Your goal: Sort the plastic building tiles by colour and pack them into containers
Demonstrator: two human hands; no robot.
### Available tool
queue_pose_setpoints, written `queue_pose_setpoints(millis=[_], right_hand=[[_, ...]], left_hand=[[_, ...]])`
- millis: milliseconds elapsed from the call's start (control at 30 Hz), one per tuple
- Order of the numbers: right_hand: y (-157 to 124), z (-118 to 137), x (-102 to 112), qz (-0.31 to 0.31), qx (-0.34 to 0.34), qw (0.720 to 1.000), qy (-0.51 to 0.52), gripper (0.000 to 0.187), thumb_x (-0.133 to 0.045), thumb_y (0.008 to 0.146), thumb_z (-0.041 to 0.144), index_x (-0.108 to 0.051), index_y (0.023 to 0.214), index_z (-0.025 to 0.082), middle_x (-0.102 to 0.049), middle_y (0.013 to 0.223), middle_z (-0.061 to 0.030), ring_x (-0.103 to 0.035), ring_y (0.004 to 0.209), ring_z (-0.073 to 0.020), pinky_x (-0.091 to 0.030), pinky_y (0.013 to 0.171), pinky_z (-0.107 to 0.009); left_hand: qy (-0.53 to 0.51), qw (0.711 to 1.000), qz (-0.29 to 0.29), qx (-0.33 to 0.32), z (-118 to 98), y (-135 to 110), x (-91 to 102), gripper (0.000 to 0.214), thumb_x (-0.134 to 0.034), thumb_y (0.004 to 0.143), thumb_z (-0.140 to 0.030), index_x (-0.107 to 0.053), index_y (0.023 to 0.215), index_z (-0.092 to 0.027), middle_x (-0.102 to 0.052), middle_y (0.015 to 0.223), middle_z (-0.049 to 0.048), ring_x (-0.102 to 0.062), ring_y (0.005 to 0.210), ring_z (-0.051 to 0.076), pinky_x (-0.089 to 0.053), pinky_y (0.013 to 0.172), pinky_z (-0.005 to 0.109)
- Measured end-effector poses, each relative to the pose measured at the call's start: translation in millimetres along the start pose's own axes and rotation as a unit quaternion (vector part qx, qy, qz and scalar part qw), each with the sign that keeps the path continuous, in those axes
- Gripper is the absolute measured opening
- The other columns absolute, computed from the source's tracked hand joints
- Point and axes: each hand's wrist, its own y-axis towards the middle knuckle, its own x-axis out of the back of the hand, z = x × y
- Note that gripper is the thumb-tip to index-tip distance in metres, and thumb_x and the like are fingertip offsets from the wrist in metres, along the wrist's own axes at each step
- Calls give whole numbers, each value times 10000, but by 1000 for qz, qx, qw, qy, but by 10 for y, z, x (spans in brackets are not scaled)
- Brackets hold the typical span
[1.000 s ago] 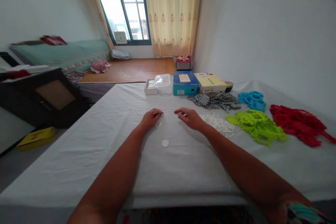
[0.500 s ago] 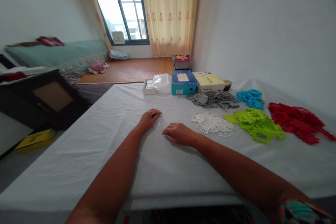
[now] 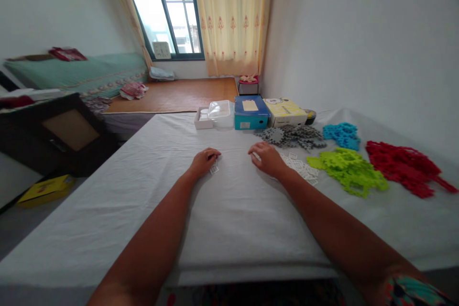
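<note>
1. A small white openwork piece (image 3: 214,168) is seen at the left hand (image 3: 205,160), on the near side of the fingers; its upper part is covered by them.
2. Left hand: fingers are curled and bunched together, low over the desk (image 3: 118,210); whether the piece is pinched or only covered cannot be told.
3. Right hand (image 3: 266,157): is held well apart from the left, fingers loosely bent; the fingertips are too small to read, so whether anything is pinched cannot be told.
4. White pile (image 3: 301,168) of similar flat pieces is heaped on the desk, partly hidden by the right hand and forearm.
5. Lime-green pile (image 3: 349,169) is placed just right of the white one; red pile (image 3: 403,166) is placed farther right, nearer the wall (image 3: 358,38).
6. Grey pile (image 3: 294,136) is spread beyond the white one; blue pile (image 3: 342,135) is set right of the grey, behind the green.
7. Along the far edge, left to right, are lined up: white box (image 3: 203,123), clear container (image 3: 221,114), blue box (image 3: 252,114), yellow-and-white box (image 3: 286,113).
8. Desk is covered with a wrinkled white cloth.
9. Beyond, a brown mat (image 3: 190,94), a window (image 3: 179,14) and a yellow curtain (image 3: 233,19) are seen; at left, a dark cabinet (image 3: 70,129) and, on the floor, a yellow carton (image 3: 45,191).
</note>
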Motion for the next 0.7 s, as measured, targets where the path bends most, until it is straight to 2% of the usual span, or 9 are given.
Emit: queue_pose_setpoints(millis=[133, 267, 433, 567, 633, 700], right_hand=[[8, 293, -170, 12, 113, 990, 78, 208, -516, 906, 216, -642, 1070, 194, -655, 1122, -86, -531, 1058, -204, -428, 912, -360], [-4, 499, -278, 28, 155, 985, 76, 285, -516, 918, 239, -603, 1186, 196, -629, 1198, -94, -509, 1131, -215, -421, 958, -381], [-37, 597, -412, 73, 201, 976, 43, 404, -484, 947, 340, -519, 1328, 208, -526, 1370, -104, -451, 1252, -243, -390, 1014, -426], [-13, 589, -459, 104, 223, 968, 37, 300, -528, 932, 287, -611, 1205, 194, -622, 1218, -95, -533, 1126, -212, -417, 981, -377], [2, 571, -457, 101, 220, 970, 30, 227, -568, 908, 263, -656, 1097, 175, -656, 1100, -93, -558, 1028, -206, -438, 943, -359], [6, 557, -450, 82, 210, 974, 23, 177, -587, 895, 263, -668, 1025, 175, -642, 1112, -103, -550, 1011, -211, -443, 926, -361]], left_hand=[[-76, 997, 16, 0, -200, -16, -59, 307, -470, 878, -309, -689, 1051, -181, -699, 1051, 65, -631, 1012, 196, -470, 968, 347], [-222, 974, 50, 20, -372, -37, -140, 439, -422, 930, -462, -636, 1168, -162, -670, 1186, 87, -612, 1099, 205, -462, 995, 347], [-283, 956, 1, 83, -305, -29, -153, 566, -462, 873, -596, -632, 1136, -125, -671, 1159, 132, -621, 1084, 239, -516, 916, 374], [-267, 960, 8, 84, -251, -21, -122, 558, -488, 853, -596, -651, 1095, -120, -689, 1108, 135, -655, 1009, 238, -534, 877, 377], [-232, 970, 17, 72, -253, -20, -112, 522, -486, 864, -559, -659, 1090, -122, -709, 1048, 126, -672, 957, 230, -536, 864, 370], [-202, 977, 22, 60, -254, -19, -107, 480, -475, 878, -511, -664, 1090, -124, -719, 1017, 116, -678, 927, 221, -534, 858, 361]])
